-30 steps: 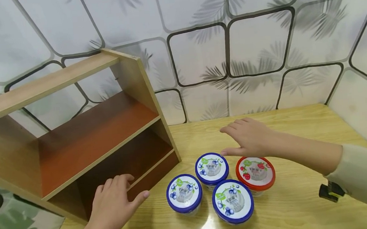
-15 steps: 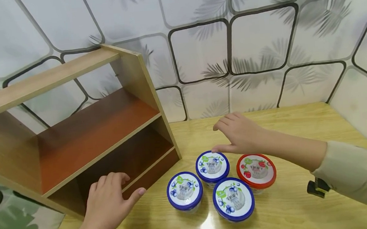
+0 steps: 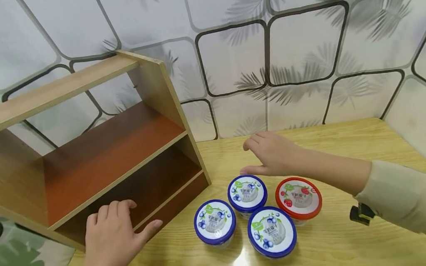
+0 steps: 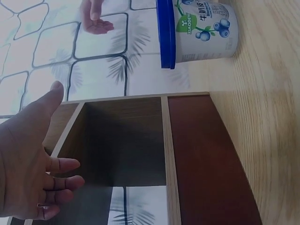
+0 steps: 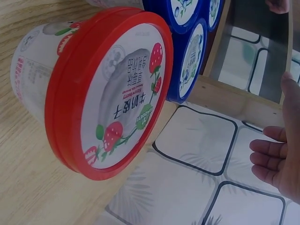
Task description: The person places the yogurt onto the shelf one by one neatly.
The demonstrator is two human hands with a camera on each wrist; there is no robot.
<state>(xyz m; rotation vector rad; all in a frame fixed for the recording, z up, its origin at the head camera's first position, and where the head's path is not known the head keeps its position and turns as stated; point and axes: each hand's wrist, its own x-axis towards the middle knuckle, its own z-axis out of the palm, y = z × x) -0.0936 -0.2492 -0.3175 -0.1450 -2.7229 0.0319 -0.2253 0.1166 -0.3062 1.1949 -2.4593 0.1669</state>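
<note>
My left hand hovers with relaxed fingers in front of the lower compartment of the wooden shelf, holding nothing. My right hand, loosely bent and likewise free, hangs in the air behind the tubs. Its thumb appears just above the far blue-lidded tub; whether they touch I cannot tell. Nearer stand a left blue-lidded tub and a front blue-lidded tub, both printed with blueberries. A red-lidded tub with strawberries stands to the right, large in the right wrist view.
All the tubs stand on a light wooden table. The shelf occupies the left side, its upper board raised above a red-brown middle board. A patterned wall covering rises behind the table. A small black device sits by the right sleeve.
My right hand has drifted left, away from the red-lidded tub. My left hand has shifted slightly left. The tubs hold their places on the table, and the view has tilted a little.
</note>
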